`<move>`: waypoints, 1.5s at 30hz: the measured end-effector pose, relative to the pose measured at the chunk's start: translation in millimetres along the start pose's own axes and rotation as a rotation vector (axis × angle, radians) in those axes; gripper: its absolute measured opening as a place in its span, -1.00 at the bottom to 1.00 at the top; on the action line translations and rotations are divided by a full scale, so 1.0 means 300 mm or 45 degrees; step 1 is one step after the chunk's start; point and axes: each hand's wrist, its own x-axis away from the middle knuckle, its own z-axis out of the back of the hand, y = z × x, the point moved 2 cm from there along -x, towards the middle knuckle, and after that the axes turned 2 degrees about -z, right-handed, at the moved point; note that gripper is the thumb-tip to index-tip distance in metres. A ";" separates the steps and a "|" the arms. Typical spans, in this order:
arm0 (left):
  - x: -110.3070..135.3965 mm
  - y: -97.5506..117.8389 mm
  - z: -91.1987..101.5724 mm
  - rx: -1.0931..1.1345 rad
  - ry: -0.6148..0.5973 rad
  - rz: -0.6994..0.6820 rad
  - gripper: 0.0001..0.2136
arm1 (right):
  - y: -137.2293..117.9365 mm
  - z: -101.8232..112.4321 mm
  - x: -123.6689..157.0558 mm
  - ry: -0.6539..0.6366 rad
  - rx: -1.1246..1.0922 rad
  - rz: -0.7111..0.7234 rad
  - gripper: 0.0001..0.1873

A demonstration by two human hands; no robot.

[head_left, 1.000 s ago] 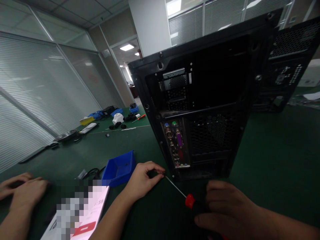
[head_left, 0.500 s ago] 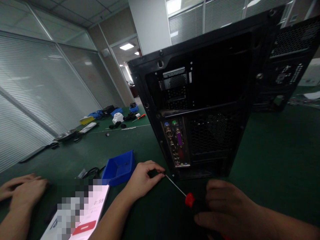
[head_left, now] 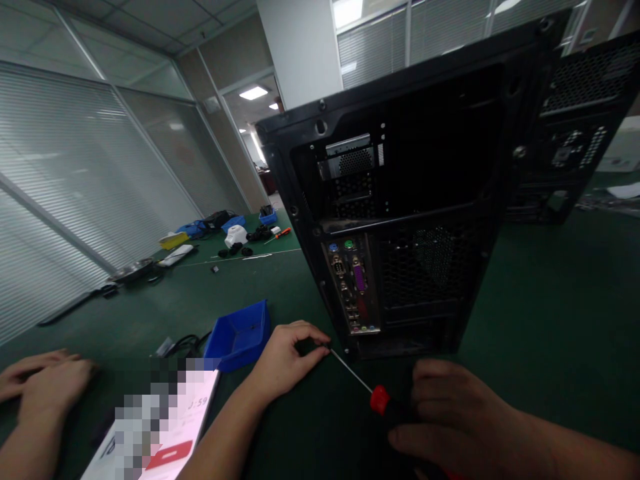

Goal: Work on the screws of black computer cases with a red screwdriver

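A black computer case [head_left: 400, 200] stands upright on the green table [head_left: 550, 307], its rear ports facing me. My right hand [head_left: 450, 413] is wrapped round the handle of a red-and-black screwdriver [head_left: 380, 399]. The thin shaft runs up-left to my left hand [head_left: 287, 360]. That hand pinches something small and dark at the shaft's tip, just off the case's lower left corner.
A blue bin [head_left: 240, 337] sits left of my left hand, with a phone [head_left: 160, 433] and cables in front of it. Another person's hands [head_left: 40, 383] rest at the far left. Tools and bins lie farther back; a second case [head_left: 575, 133] stands at right.
Almost nothing has moved. The view shifted very slightly, and both hands keep their grip in the same places.
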 end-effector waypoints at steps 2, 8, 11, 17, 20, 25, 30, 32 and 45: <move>0.000 0.001 0.000 -0.009 0.001 -0.003 -0.88 | 0.000 0.001 -0.003 -0.004 -0.002 0.006 -0.50; 0.001 0.000 0.004 -0.071 -0.009 -0.027 -0.84 | 0.003 -0.005 0.003 -0.015 0.000 0.012 -0.53; 0.001 -0.002 0.007 -0.107 -0.002 -0.042 -0.81 | 0.005 -0.007 0.011 -0.036 -0.012 0.019 -0.54; 0.002 -0.005 0.004 -0.128 -0.051 -0.102 -0.91 | -0.001 0.000 0.003 -0.019 -0.018 0.018 -0.52; 0.002 -0.004 0.005 -0.124 -0.063 -0.120 -0.92 | -0.003 -0.006 0.002 -0.009 0.009 -0.017 -0.47; 0.003 -0.001 0.005 -0.102 -0.044 -0.121 -0.93 | -0.001 -0.010 0.007 -0.020 -0.011 -0.002 -0.49; 0.000 -0.006 0.002 -0.087 -0.025 -0.100 -0.90 | 0.003 -0.011 0.010 -0.041 -0.030 0.006 -0.56; -0.003 -0.015 0.004 -0.087 -0.012 -0.080 -0.80 | 0.003 -0.008 0.009 -0.040 -0.036 0.018 -0.56; -0.007 0.059 0.072 -0.048 0.368 -0.115 -0.65 | 0.001 -0.040 0.063 -0.020 0.079 0.083 -0.59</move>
